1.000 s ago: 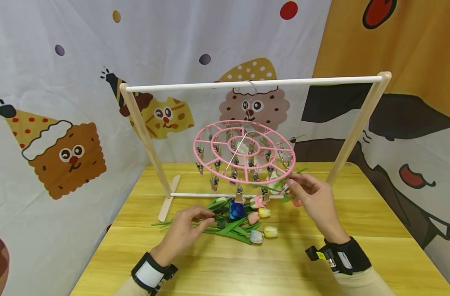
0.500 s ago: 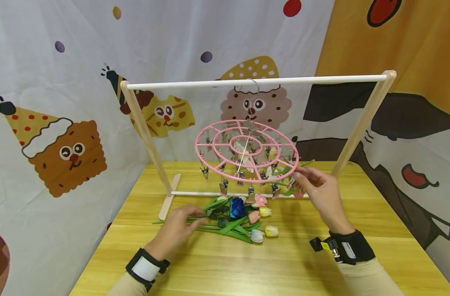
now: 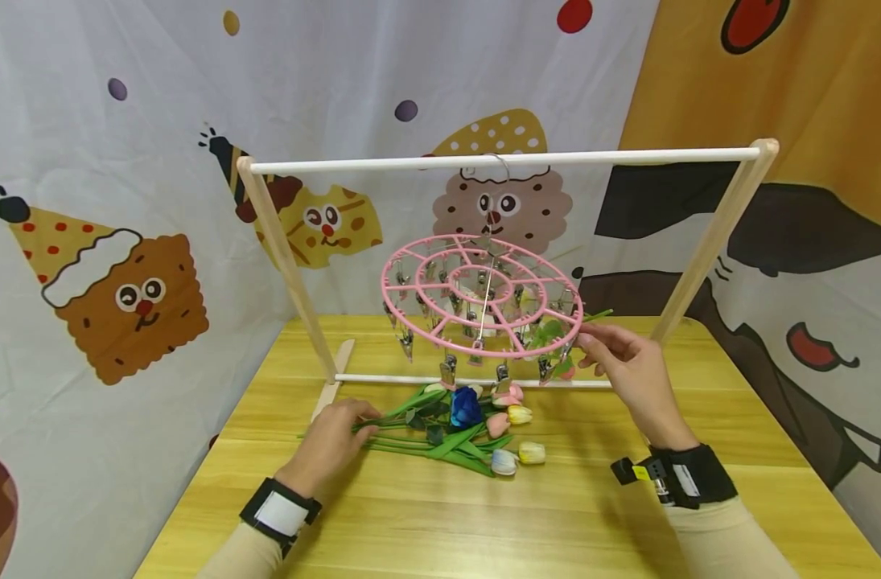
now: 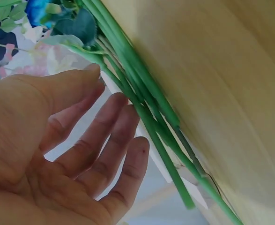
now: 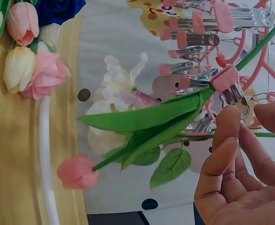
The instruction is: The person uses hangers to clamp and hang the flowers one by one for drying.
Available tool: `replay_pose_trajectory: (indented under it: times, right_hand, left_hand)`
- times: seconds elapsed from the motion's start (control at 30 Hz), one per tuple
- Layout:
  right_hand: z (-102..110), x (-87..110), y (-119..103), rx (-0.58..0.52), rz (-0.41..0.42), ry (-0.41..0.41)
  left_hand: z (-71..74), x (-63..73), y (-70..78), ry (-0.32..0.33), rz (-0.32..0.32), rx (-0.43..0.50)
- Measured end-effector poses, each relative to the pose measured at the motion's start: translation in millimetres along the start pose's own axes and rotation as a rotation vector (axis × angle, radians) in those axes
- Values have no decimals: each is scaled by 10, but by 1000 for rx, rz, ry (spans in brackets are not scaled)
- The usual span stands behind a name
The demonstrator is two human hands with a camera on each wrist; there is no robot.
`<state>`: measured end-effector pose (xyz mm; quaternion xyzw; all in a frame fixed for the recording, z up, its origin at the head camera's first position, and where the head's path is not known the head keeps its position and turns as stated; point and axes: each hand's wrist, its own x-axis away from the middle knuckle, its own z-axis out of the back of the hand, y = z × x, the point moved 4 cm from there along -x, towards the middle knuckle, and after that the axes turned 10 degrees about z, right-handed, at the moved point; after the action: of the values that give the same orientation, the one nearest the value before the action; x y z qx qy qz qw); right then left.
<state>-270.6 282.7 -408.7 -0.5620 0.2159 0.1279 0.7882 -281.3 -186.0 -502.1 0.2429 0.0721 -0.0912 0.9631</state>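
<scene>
My left hand (image 3: 330, 441) is at the stem end of a bunch of artificial flowers (image 3: 450, 438) on the table. In the left wrist view its fingers (image 4: 111, 112) are loosely bent beside the green stems (image 4: 151, 112), without closing round them. My right hand (image 3: 639, 378) is at the right rim of a pink round clip hanger (image 3: 447, 326). In the right wrist view, a pink-tipped metal clip (image 5: 227, 80) holds a pink tulip (image 5: 78, 172) by its stem. Thumb and fingers stand apart just beside that clip's tail; whether a fingertip touches it is unclear.
The hanger hooks onto the white top bar (image 3: 382, 166) of a wooden rack (image 3: 711, 241). Several clips dangle from its rings, and white flowers (image 5: 111, 117) hang behind the tulip. A low white rod (image 3: 397, 379) crosses behind the bunch. A printed curtain (image 3: 324, 88) backs the wooden table (image 3: 483, 531).
My left hand has drawn back left along the stems. My right hand has moved slightly right, its fingers spreading from the clip. The hanger has turned a little, its clips swinging.
</scene>
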Motion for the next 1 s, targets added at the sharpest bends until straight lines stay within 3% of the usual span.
replay_pose_trajectory:
  times: [0.17, 0.43, 0.67, 1.0]
  right_hand:
    - [2, 91, 52, 69, -11, -10]
    - [-65, 321, 108, 261, 47, -42]
    - [-155, 478, 41, 440, 163, -93]
    - [-423, 647, -53, 496, 277, -241]
  left_hand:
    - [-1, -40, -86, -9, 21, -23]
    - [-18, -74, -167, -18, 25, -41]
    - [-9, -88, -170, -6, 32, -35]
    - [12, -64, -140, 52, 11, 36]
